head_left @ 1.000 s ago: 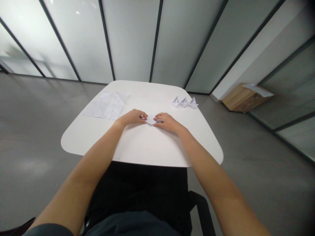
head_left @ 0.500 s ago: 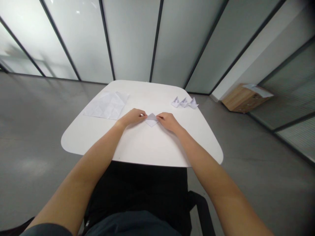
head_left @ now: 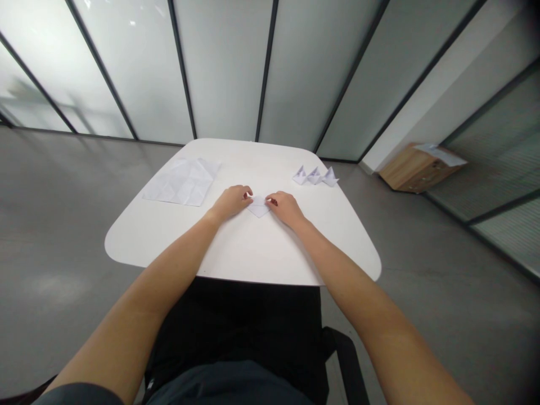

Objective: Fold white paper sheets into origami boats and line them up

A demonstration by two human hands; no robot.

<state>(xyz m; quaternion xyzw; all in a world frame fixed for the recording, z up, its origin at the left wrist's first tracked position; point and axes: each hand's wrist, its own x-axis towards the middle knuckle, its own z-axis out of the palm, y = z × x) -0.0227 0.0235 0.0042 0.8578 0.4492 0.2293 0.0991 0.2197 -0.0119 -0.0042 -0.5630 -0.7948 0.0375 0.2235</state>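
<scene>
A small folded piece of white paper (head_left: 259, 210) lies on the table in front of me, one corner pointing towards me. My left hand (head_left: 235, 200) pinches its left side, thumb and fingers curled together. On the opposite side, my right hand (head_left: 284, 207) has its fingertips closed on the paper's right edge. The fingertips partly cover both side corners, and the fine folds are too small to make out.
Three folded paper boats (head_left: 314, 176) stand in a row at the table's back right. Creased white sheets (head_left: 182, 181) lie at the left. The white table (head_left: 253, 256) has rounded corners. Beyond it are a frosted glass wall (head_left: 223, 67) and a wooden cabinet (head_left: 415, 169).
The paper's upper point, which stood out between my hands, no longer shows; its top now looks flatter. Both hands have shifted slightly, the left one closer to the right.
</scene>
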